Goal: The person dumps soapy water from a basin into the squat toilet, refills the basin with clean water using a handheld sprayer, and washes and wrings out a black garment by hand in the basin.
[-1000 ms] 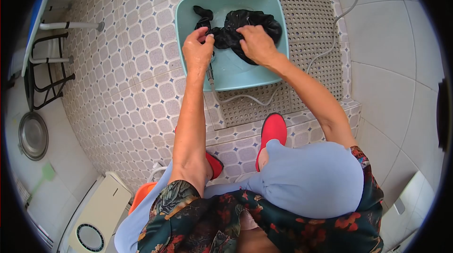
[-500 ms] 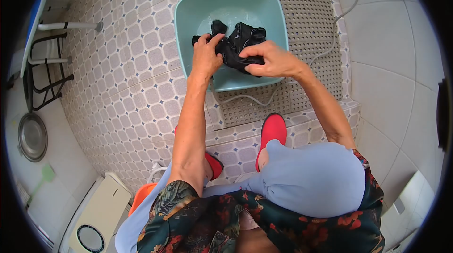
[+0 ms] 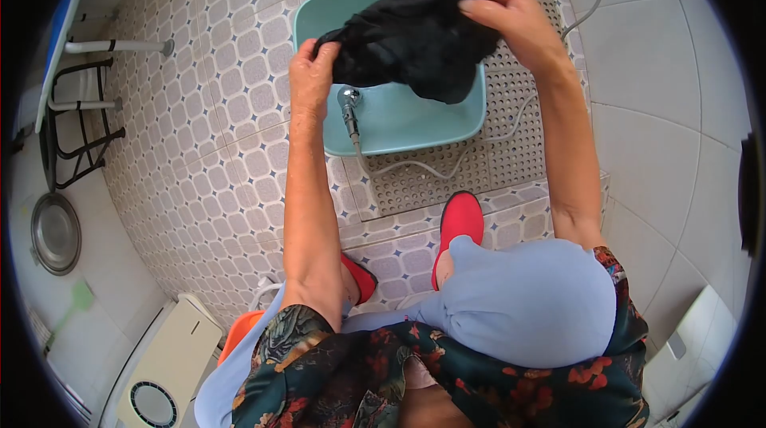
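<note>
A black wet cloth (image 3: 411, 41) is stretched between my two hands above the light green basin (image 3: 407, 141). My left hand (image 3: 313, 73) pinches its left end near the basin's left rim. At the cloth's upper right corner, my right hand (image 3: 507, 17) grips it between thumb and fingers, over the basin's right side. A metal shower head (image 3: 349, 101) rests in the lower left of the basin, with its grey hose running out over the front rim. The cloth hides much of the basin's inside.
Under the basin lies a perforated mat (image 3: 527, 133) on the tiled floor (image 3: 239, 77). The hose (image 3: 415, 165) loops in front. My red shoes (image 3: 461, 216) are close by. Metal-legged frames (image 3: 120, 45) stand at the left; a tiled wall (image 3: 654, 93) is at the right.
Both hands have lifted the black cloth up from the basin and spread it out. My right hand has moved up and to the right. The shower head now shows.
</note>
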A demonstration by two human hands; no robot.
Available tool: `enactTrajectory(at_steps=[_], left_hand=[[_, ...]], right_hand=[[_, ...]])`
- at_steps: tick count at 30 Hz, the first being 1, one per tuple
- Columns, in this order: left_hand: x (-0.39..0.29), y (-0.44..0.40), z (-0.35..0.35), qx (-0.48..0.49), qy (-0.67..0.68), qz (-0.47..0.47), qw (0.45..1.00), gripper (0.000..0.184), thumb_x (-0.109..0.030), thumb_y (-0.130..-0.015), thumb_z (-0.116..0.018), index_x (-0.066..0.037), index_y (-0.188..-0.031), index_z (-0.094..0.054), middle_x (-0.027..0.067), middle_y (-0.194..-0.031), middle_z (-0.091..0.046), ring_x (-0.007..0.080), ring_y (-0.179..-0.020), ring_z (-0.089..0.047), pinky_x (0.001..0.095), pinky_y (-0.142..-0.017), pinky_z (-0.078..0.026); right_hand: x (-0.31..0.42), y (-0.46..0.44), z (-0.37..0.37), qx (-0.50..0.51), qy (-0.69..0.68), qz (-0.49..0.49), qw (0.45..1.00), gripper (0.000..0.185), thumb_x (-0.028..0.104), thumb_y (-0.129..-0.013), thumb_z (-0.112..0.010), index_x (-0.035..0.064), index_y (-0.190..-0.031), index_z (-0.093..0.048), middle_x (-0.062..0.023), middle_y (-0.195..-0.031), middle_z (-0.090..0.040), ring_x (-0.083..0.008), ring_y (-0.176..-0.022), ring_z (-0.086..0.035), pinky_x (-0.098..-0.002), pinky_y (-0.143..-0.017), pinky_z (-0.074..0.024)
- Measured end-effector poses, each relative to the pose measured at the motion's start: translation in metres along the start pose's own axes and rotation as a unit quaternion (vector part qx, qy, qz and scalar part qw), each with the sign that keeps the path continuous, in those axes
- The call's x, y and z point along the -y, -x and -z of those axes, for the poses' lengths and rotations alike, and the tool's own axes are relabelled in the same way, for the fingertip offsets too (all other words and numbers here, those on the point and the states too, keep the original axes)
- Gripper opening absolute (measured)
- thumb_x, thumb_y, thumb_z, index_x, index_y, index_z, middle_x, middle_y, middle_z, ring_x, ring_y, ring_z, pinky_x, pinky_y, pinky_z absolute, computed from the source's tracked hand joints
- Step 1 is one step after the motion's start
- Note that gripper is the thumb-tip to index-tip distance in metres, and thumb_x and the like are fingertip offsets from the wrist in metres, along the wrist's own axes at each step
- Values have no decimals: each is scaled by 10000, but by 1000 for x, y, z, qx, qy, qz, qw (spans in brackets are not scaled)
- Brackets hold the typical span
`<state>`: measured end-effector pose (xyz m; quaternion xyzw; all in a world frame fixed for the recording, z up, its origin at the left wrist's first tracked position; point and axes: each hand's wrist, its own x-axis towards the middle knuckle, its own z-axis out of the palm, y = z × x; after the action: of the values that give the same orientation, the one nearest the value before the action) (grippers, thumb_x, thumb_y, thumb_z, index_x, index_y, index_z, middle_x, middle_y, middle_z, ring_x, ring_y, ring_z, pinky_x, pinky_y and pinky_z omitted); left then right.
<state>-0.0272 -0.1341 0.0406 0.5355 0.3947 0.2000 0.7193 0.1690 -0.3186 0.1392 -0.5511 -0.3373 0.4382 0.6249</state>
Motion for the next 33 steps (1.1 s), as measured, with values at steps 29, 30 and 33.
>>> enactTrajectory(at_steps=[29,30,33], left_hand=[[56,29,-19,190,-463,-166,850,405,-68,-694,-676,7,-1087,-611,159,-991,-652,292,-904,-618,346,-834,-478],[51,29,-19,209,-437,-114,867,370,-74,-729,-665,14,-1084,-609,137,-939,-671,256,-845,-634,319,-797,-488],[45,21,-11,234,-251,-3,939,237,-104,-765,-626,2,-975,-659,51,-753,-654,174,-709,-602,273,-689,-470]], right_hand=[[-28,29,-1,228,219,-156,936,390,118,-671,-542,-28,-1029,-588,-68,-800,-620,-149,-722,-549,-288,-671,-465],[-16,29,5,228,219,-156,936,390,118,-671,-542,-28,-1029,-588,-68,-800,-620,-149,-722,-549,-288,-671,-465],[5,30,20,189,127,-135,964,455,197,-755,-616,-75,-1115,-552,-46,-924,-622,-85,-829,-552,-252,-753,-471]])
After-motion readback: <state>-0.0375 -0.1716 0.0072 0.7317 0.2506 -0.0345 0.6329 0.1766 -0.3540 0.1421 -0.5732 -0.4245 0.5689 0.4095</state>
